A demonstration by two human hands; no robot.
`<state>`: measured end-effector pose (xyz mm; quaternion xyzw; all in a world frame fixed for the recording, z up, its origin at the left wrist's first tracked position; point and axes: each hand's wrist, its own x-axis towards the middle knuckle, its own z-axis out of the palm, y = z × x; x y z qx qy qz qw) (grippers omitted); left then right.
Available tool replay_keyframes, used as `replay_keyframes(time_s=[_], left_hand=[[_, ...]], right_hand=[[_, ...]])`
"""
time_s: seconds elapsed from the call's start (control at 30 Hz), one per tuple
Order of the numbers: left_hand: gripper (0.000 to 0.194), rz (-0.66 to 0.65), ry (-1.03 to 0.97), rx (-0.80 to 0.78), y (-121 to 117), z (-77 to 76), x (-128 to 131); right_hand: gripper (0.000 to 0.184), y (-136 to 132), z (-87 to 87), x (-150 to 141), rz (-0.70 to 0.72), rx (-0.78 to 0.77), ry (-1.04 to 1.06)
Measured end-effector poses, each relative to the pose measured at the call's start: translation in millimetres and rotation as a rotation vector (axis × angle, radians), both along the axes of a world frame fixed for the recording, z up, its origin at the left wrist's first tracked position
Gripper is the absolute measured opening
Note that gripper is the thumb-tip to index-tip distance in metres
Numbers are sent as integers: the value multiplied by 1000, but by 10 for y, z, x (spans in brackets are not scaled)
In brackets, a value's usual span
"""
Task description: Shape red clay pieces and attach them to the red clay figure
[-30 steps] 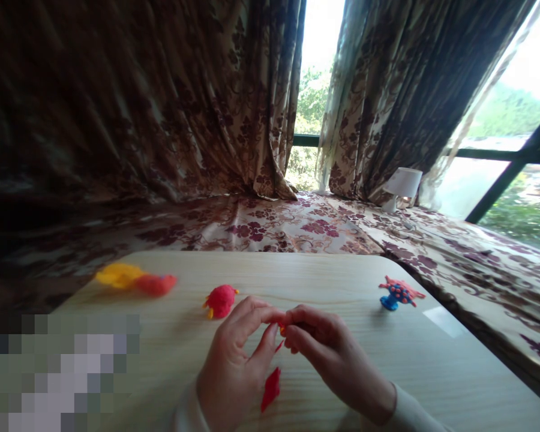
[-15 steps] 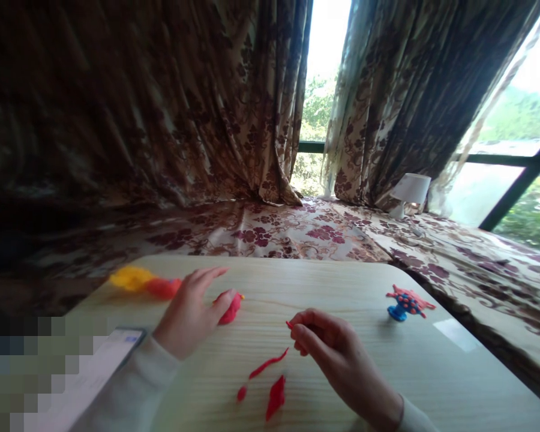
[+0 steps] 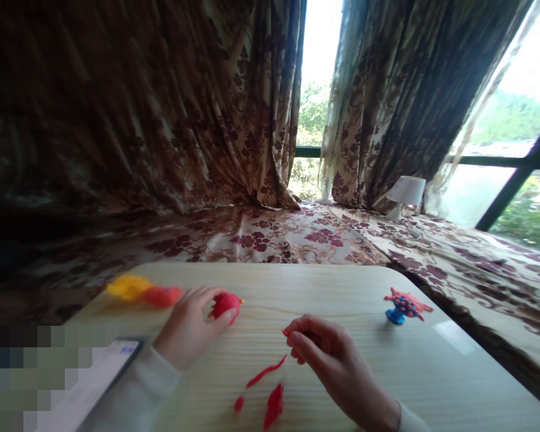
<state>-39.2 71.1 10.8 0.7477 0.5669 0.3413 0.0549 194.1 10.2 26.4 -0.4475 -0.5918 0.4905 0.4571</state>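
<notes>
On the pale wooden bench, just left of the middle, sits a red ball with a small yellow nub on its right side. The left hand grips it, thumb across the near side and fingers curled over the far side; whether the ball is lifted at all, I cannot tell. To the right, the right hand is raised, thumb and forefinger pinching a tiny red piece, its other fingers folded in. Between the hands and nearer the person lie a thin red strip, a small red lump just beside its lower end, and a flat red diamond-like piece. Beyond the left hand, a yellow piece touches an orange-red one, both blurred. Well apart at the far right stands a blue-footed model with coral-pink arms and dots.
</notes>
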Motion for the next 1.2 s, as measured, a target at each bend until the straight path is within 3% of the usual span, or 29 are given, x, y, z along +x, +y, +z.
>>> replay_keyframes(time_s=[0.17,0.4,0.93,1.2], left_hand=[[31,-85,-116,95,-162,51,222],[28,-248,-86,204,-365,84,434],[34,-291,-74,295,-418,124,468],[33,-298,-70,299,-425,107,470]], right_hand=[[32,12,8,-5,24,-101,116],[35,26,49,-12,23,-143,192],[38,24,50,-23,44,-229,225],[35,25,42,-18,79,-314,355]])
